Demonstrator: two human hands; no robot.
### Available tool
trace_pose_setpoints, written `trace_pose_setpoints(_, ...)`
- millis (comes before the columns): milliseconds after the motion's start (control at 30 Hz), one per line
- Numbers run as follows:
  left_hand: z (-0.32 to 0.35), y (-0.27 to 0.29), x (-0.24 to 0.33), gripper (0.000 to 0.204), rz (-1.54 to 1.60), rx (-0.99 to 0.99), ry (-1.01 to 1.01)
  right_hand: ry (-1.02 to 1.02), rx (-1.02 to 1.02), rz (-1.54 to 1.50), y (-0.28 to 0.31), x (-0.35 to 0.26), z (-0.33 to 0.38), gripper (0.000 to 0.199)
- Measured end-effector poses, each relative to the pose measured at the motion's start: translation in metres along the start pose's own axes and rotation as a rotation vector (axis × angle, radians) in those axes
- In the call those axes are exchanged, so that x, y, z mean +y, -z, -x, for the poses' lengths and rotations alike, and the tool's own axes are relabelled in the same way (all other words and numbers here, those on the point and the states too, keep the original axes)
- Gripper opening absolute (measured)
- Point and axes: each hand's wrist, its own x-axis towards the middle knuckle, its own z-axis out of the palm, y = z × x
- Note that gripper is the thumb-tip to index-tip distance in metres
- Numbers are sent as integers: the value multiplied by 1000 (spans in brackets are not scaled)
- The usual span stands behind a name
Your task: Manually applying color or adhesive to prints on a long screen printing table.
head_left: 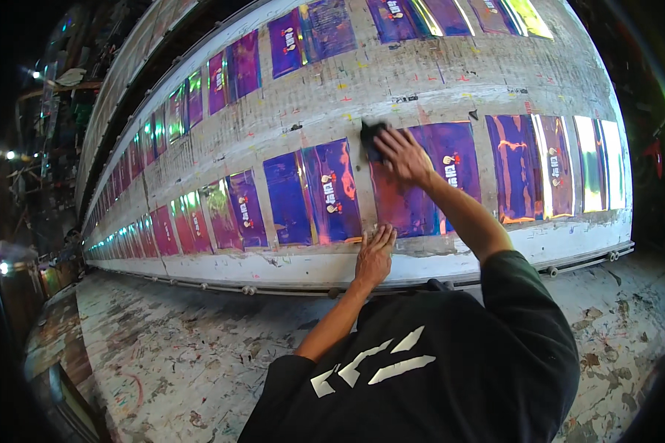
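Note:
A shiny purple-blue iridescent film sheet (414, 210) with a small printed figure lies flat on the long table, right in front of me. My right hand (406, 156) presses a crumpled black cloth (374, 138) onto its far left corner, the cloth reaching past the sheet's edge onto the table. How the fingers curl round the cloth is partly hidden. At the near left corner of the same sheet, my left hand (377, 252) rests flat with fingers stretched out, holding nothing. Just left of both hands lies a similar printed sheet (331, 210).
The long, stained pale table (310, 114) carries two rows of iridescent sheets, with another row piece (329, 29) on the far side. A metal rail with small rollers (250, 290) runs along the near edge. Below is a paint-spattered floor (185, 362). A second long table (122, 81) stands beyond.

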Motion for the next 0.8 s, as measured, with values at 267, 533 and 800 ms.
trace_pose_setpoints(267, 7, -38, 1, 48, 284, 465, 254, 61, -74, -73, -32, -89, 98, 62)
trace_pose_setpoints(533, 6, -10, 9, 28, 576, 680, 484, -17, -114, -294, -21, -134, 203, 57)
trace_pose_setpoints(800, -60, -2, 40, 16, 724, 618, 262, -552, -510, -990, 68, -72, 257, 44)
